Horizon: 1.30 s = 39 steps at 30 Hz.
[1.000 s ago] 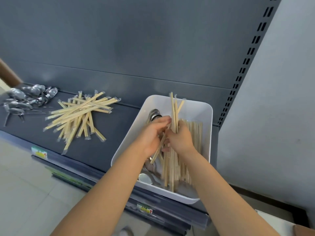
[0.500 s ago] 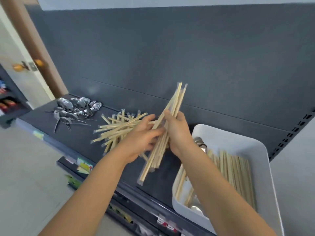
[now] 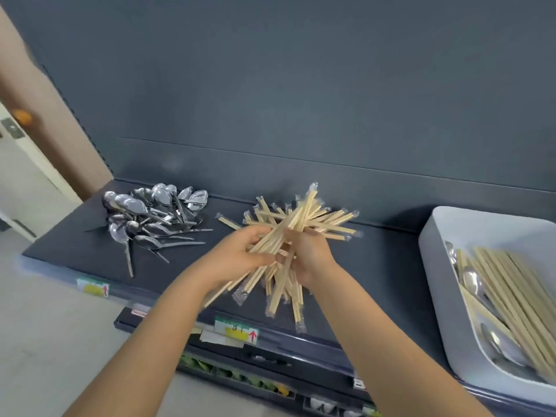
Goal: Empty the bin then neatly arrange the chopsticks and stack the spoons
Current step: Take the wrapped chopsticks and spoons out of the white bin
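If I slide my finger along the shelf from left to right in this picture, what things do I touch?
Pile of spoons → pile of chopsticks, where the left hand and right hand hold a bundle → white bin.

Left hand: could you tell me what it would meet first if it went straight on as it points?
Probably the chopstick pile on the shelf, just beyond the bundle the left hand grips; depth is unclear.
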### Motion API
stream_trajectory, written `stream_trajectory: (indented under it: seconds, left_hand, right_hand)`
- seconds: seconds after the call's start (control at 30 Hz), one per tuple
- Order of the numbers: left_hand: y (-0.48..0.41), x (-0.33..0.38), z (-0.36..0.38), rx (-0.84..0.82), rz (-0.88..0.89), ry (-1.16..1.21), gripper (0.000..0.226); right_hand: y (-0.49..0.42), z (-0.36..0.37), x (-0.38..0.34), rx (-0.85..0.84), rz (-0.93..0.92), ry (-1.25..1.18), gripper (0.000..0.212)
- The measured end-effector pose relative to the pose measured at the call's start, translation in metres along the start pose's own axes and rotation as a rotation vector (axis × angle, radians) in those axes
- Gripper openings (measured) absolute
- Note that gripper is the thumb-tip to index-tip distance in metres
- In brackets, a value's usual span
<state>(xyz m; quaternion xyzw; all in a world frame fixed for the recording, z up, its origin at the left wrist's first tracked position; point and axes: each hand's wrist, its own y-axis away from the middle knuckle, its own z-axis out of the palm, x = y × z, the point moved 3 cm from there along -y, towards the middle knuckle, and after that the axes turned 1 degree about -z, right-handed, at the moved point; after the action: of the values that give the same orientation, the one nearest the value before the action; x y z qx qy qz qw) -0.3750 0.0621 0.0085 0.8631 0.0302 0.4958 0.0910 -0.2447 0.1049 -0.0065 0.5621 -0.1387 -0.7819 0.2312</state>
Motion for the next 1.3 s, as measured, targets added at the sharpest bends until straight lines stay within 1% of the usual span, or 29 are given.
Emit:
stream_trajectory:
  seconds: [0.1, 0.17, 0.23, 0.3, 0.37, 0.47, 0.53, 0.6, 0.67, 0.73, 0.8, 0.9, 0.97, 1.03, 1.17, 1.23, 1.3]
  left_hand:
    - [-0.032, -0.011, -0.011, -0.065, -0.009, -0.05, 0.052]
    - [-0.056, -0.017, -0.015, -0.077, 0.007, -0.126, 0.056]
    - [-0.079, -0.024, -0.014, -0.077, 0.065, -0.176, 0.061]
    - [-0.096, -0.03, -0.012, -0.075, 0.116, -0.195, 0.054]
    - [-0.111, -0.033, -0.012, -0.055, 0.179, -0.263, 0.045]
    - [-0.132, -0.036, -0.018, -0.096, 0.277, -0.372, 0.037]
    - [-0.146, -0.036, -0.023, -0.125, 0.322, -0.445, 0.036]
    - [-0.158, -0.034, -0.026, -0.133, 0.391, -0.564, 0.045]
    - [-0.167, -0.031, -0.027, -0.138, 0.496, -0.694, 0.051]
    - [-0.175, -0.029, -0.031, -0.106, 0.602, -0.817, 0.044]
    - [-0.18, -0.029, -0.039, -0.054, 0.639, -0.888, 0.043]
    - [-0.184, -0.026, -0.054, -0.049, 0.658, -0.89, 0.055]
    - [-0.177, -0.018, -0.059, -0.067, 0.703, -0.842, 0.056]
    - [-0.164, -0.008, -0.058, -0.111, 0.755, -0.79, 0.053]
    - [-0.13, 0.023, -0.032, -0.173, 0.9, -0.757, 0.057]
    - [-0.111, 0.043, -0.011, -0.189, 0.961, -0.747, 0.06]
    - [-0.09, 0.062, 0.015, -0.2, 1.002, -0.725, 0.062]
  right_hand:
    - [-0.025, 0.004, -0.002, 0.088, -0.011, -0.028, 0.023]
    - [-0.046, 0.004, 0.0, 0.173, -0.03, -0.018, 0.033]
    - [-0.066, 0.005, 0.005, 0.26, -0.038, -0.019, 0.047]
    - [-0.08, 0.006, 0.008, 0.321, -0.063, -0.028, 0.058]
    - [-0.089, 0.007, 0.002, 0.384, -0.133, -0.014, 0.065]
    - [-0.095, 0.004, -0.011, 0.503, -0.211, 0.058, 0.084]
    - [-0.097, 0.005, -0.015, 0.548, -0.242, 0.114, 0.09]
    - [-0.097, 0.007, -0.014, 0.587, -0.296, 0.139, 0.084]
    - [-0.093, 0.01, -0.011, 0.635, -0.338, 0.177, 0.073]
    - [-0.084, 0.015, -0.004, 0.697, -0.339, 0.236, 0.065]
    - [-0.072, 0.022, 0.004, 0.749, -0.334, 0.309, 0.061]
    - [-0.057, 0.03, 0.014, 0.82, -0.331, 0.499, 0.057]
    - [-0.046, 0.035, 0.02, 0.844, -0.309, 0.609, 0.056]
    - [-0.034, 0.037, 0.025, 0.863, -0.258, 0.655, 0.057]
    - [0.008, 0.026, 0.024, 0.927, -0.214, 0.818, 0.059]
    - [0.037, 0.011, 0.016, 0.981, -0.219, 0.922, 0.057]
    - [0.071, -0.011, 0.008, 1.051, -0.235, 0.971, 0.056]
